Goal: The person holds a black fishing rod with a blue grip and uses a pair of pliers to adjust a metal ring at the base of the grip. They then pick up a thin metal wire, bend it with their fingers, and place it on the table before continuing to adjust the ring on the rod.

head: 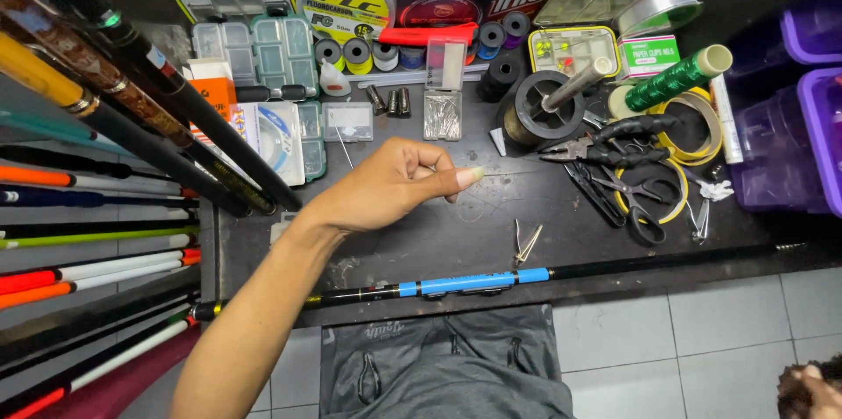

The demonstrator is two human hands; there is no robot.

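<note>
Head camera, looking down on a dark worktop (421, 235) crowded with fishing tackle: the person's left hand (395, 182) hovers above the middle of the surface, its grip drawn together in a loose fist with the thumb laid flat against the forefinger; nothing can be seen pinched there, though a fine line would be too thin to show. At 5 o'clock from the hand, near it, lies a small metal clip (526, 244). Beyond that, at 6 o'clock, a black fishing rod (478, 282) with a blue band lies untouched along the near edge of the worktop. At 3 o'clock sit pliers (605, 152) and scissors (636, 209), well apart from the hand; a black spool (535, 108) stands at 2 o'clock, a clear box of pins (443, 112) at 12 o'clock, and clear tackle boxes (254, 51) at 10 o'clock. Racked rods (88, 121) fill the left side. The right hand (811, 388) shows only as a blur at the lower right corner, away from the worktop; whether its grip is apart or together cannot be told.
</note>
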